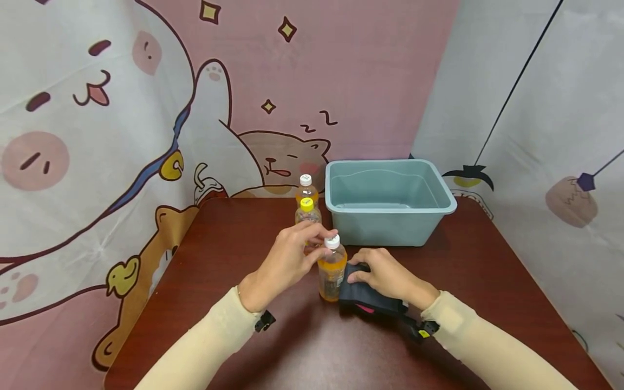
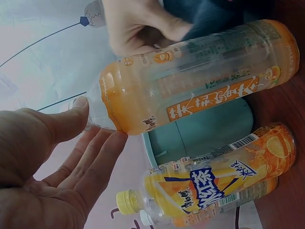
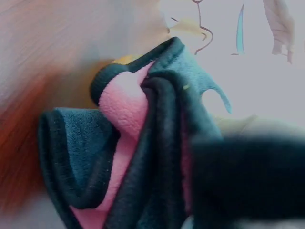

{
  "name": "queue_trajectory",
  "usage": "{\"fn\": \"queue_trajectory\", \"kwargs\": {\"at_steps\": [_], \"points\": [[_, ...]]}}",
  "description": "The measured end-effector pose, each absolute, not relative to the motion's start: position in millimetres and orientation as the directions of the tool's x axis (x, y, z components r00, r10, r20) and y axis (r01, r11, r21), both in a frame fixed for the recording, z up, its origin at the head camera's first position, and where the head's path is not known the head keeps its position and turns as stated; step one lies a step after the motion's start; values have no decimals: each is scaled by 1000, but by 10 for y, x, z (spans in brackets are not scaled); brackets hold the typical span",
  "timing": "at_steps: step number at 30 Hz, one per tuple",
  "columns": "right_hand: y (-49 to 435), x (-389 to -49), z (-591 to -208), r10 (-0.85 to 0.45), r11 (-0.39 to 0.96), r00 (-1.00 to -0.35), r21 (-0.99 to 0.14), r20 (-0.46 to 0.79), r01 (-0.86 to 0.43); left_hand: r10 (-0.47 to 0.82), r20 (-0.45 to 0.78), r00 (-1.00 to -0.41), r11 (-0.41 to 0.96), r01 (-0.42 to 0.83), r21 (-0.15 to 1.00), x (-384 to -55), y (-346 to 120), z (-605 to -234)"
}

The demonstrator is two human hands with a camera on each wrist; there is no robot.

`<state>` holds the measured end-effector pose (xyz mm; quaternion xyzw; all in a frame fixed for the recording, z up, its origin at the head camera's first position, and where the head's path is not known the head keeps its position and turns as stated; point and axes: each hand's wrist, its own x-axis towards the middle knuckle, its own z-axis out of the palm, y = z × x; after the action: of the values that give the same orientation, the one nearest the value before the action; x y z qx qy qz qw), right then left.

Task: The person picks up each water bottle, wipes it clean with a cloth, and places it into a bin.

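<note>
A clear plastic bottle (image 1: 332,277) with a white cap and orange label stands upright on the table. My left hand (image 1: 291,250) holds it at the neck, thumb on one side and fingers on the other, as the left wrist view shows. Right beside the bottle, my right hand (image 1: 385,273) grips a folded cloth (image 1: 366,295), which touches or nearly touches the bottle's side. In the right wrist view the cloth (image 3: 164,138) is dark blue-grey outside and pink inside; its folds and a dark blurred shape hide the right fingers there.
Behind the left hand stand a yellow-capped bottle (image 1: 307,211) and, farther back, another white-capped bottle (image 1: 306,190). A light blue-green plastic bin (image 1: 382,230) sits at the table's back right. The dark red table (image 1: 229,244) meets a cartoon-printed curtain (image 1: 370,76).
</note>
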<state>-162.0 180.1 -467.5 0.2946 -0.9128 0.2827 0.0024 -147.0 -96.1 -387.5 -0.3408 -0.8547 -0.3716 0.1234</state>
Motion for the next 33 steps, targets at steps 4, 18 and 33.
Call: {"fn": "queue_trajectory", "kwargs": {"at_steps": [4,18,33], "points": [[1833,-1602,-4595,-503,644,-834,-544,228,-537,492,461,-739,490,672,555,-1468,-952,-3875],[1799,-1515,-4214,-416,583,-808,-559,418,-589,496,478,-725,474,687,550,-1476,-944,-3874],[1727,-1471,-4085,-441,607,-806,-529,395,-592,506,448,-737,456,669,587,-1461,-934,-3878]]}}
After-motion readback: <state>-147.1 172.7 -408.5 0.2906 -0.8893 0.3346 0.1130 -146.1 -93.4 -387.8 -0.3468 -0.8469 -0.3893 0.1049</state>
